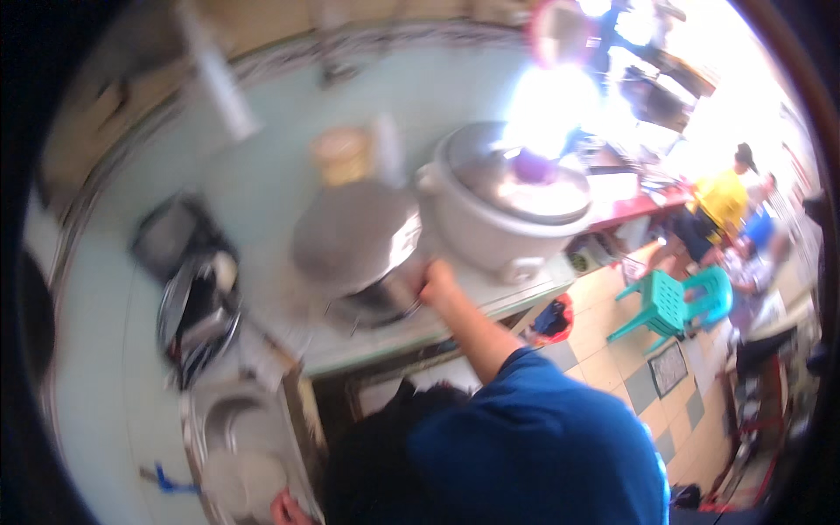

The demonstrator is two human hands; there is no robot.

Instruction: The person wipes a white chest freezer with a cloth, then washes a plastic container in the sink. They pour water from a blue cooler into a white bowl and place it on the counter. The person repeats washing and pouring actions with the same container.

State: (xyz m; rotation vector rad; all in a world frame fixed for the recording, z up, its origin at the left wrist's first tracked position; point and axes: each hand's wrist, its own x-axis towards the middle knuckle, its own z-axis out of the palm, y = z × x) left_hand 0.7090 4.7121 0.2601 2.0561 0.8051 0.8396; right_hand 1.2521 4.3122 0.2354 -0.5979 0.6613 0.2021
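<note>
My right hand (436, 282) is closed at the right side of a metal pot (377, 302), which stands on the counter with a round metal lid (357, 236) tilted over it. Blur hides whether the fingers grip the pot's handle or the lid. My left hand (289, 508) is only partly seen at the bottom edge, by a pale round dish (244, 482) in the sink; its hold cannot be made out. Just right of the pot stands a large white rice cooker (499, 236) with a shiny lid. A yellowish tub (341, 157) is behind the pot.
A metal sink (298, 433) with a blue-handled tap (172, 482) lies at lower left. A dish rack (197, 315) holds dishes beside it. Green plastic stools (663, 302) stand on the tiled floor at right. Two people, one in a yellow shirt (722, 197), are farther back. A red bag (558, 321) is below the counter.
</note>
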